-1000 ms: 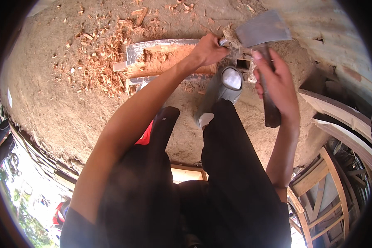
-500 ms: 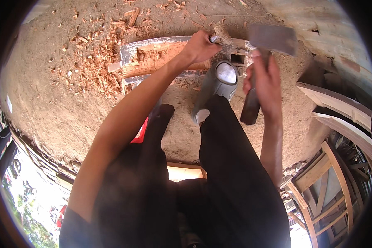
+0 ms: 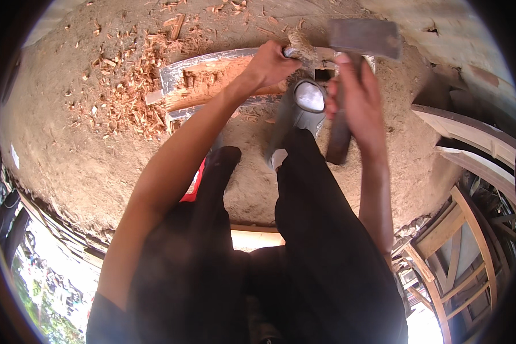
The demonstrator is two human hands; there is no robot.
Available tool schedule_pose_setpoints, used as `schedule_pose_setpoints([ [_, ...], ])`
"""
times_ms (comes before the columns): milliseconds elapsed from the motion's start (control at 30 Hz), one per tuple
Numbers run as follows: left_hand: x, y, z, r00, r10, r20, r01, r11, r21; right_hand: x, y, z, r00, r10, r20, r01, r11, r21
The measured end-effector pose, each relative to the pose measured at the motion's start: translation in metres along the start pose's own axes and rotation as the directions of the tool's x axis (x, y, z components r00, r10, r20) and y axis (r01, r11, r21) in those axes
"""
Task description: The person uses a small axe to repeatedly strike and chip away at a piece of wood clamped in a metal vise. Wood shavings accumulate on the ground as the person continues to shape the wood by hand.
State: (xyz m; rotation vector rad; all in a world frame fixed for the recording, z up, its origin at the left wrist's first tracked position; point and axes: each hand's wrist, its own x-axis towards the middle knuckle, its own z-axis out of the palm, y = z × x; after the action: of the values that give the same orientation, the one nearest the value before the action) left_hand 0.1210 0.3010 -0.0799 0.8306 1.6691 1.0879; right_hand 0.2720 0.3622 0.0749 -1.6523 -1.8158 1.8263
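A curved piece of wood (image 3: pixel 221 73) lies on the dirt floor in front of me, its hollowed middle raw and reddish, its edges dark and flaky. Over its right part, my left hand (image 3: pixel 272 64) is closed around a chisel (image 3: pixel 293 53) whose striking end looks frayed. The chisel's cutting tip is hidden. My right hand (image 3: pixel 358 106) grips a hammer (image 3: pixel 364 39) by its dark handle; the broad block head is up to the right of the chisel, apart from it and slightly blurred. A dark square hole (image 3: pixel 324 75) shows in the wood beside my shoe.
My grey shoe (image 3: pixel 311 117) rests against the wood's near edge. Wood chips (image 3: pixel 135 94) litter the ground at the left. Curved wooden boards (image 3: pixel 470 127) and a slatted wooden frame (image 3: pixel 458 252) stand at the right. A red object (image 3: pixel 195 184) is by my left leg.
The hammer and my right hand have shifted a little left and farther away. My left hand still holds the chisel at about the same place on the wood. The view has moved slightly.
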Motion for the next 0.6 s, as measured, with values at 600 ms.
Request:
schedule_pose_setpoints([
  [600,-0.003,-0.007,-0.003,0.998,0.064,0.029,-0.066,0.995,0.078,-0.003,-0.021,-0.038,0.993,0.117,-0.015,-0.114,0.985,0.126],
])
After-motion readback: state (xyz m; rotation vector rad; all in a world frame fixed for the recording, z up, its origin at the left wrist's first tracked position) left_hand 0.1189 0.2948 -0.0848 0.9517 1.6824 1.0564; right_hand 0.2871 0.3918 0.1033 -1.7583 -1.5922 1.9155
